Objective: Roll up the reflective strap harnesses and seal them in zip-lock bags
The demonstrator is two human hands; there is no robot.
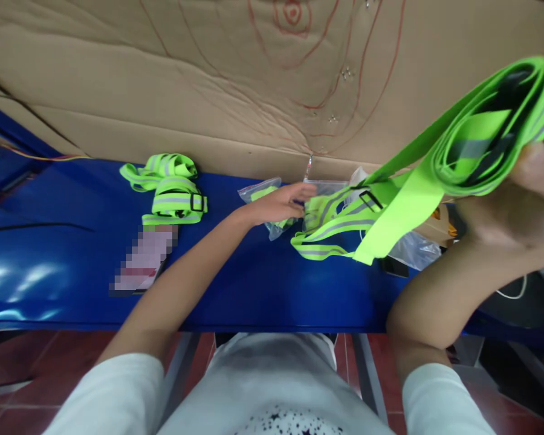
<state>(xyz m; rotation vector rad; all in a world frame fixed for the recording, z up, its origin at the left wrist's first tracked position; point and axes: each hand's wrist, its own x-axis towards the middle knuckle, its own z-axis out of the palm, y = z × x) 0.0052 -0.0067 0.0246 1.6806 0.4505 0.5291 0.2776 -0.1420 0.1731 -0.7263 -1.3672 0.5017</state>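
Observation:
High at the right, my right hand [537, 172] is closed around a loosely rolled neon-green reflective strap [403, 226]. Grey stripes run along the strap, and its loops hang down to the left with a black slider buckle [370, 200] on them. My left hand [283, 202] reaches over the table with its fingers stretched out and apart, holding nothing. Beside its fingertips are the strap's hanging loops and a clear zip bag [276, 228] with green material inside. Further left, more green reflective straps [179, 202] lie in folded bundles.
A blue table [272, 290] runs across the view, with a large cardboard sheet [199, 78] marked in red lines behind it. A phone [145, 260] lies at the left. Clear plastic wrapping [414, 249] and a dark flat object [394, 267] lie under the held strap.

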